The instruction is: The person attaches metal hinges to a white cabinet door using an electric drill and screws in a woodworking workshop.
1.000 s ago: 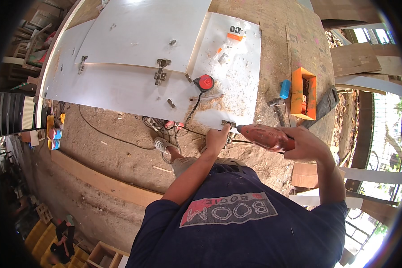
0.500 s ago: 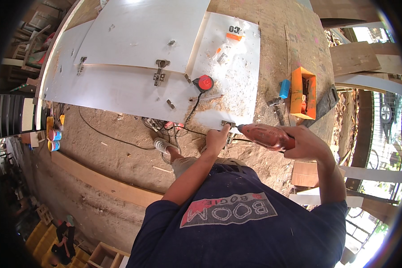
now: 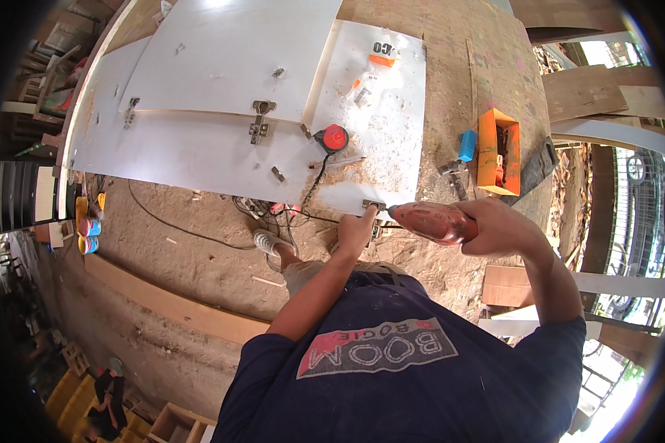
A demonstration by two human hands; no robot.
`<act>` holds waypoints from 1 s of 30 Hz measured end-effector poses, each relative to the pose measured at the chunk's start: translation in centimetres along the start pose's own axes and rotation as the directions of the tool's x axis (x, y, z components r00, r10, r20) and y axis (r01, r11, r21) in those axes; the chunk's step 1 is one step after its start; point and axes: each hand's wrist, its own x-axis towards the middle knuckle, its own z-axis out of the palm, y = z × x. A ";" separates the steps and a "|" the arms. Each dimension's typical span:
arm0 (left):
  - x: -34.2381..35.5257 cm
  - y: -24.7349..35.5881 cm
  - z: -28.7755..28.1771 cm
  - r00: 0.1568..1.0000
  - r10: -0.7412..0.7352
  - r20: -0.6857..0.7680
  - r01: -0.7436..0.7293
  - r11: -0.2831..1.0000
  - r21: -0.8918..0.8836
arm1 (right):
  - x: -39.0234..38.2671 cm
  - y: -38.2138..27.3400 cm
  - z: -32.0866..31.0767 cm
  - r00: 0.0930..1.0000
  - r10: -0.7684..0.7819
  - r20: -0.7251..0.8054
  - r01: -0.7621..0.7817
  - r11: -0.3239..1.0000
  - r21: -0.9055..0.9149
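Note:
A red power drill lies level in my right hand, whose fingers wrap its grip. Its nose points left and meets or nearly meets a metal cabinet hinge at the near edge of a white board. My left hand pinches this hinge, thumb and fingers pressed against it. The drill's tip is too small to show whether it sits on a screw. Farther left, another hinge is fixed at the edge of a second white panel lying on top.
A red tape measure, sawdust and plastic packets lie on the board. To the right are an orange box, a blue block and a hammer. A black cord crosses the dirt floor; far lower left, a person sits.
My right hand and the drill have shifted slightly left and up, while my right elbow has swung outward a little. My left hand stays on the hinge; the whole view has shifted slightly.

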 end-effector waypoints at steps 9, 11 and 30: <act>-0.3 0.4 -0.1 1.000 -0.018 -0.010 0.018 1.000 0.018 | 0.9 0.1 -0.2 1.000 -0.002 0.024 0.003 1.000 -0.007; -0.7 0.7 -0.2 1.000 0.017 -0.023 -0.018 1.000 -0.012 | 1.6 0.2 0.3 1.000 -0.005 -0.007 0.005 0.997 -0.081; -1.2 2.0 -0.8 1.000 -0.007 -0.003 0.008 0.998 0.063 | 2.7 -1.8 -1.0 0.994 0.027 0.110 -0.005 0.979 -0.203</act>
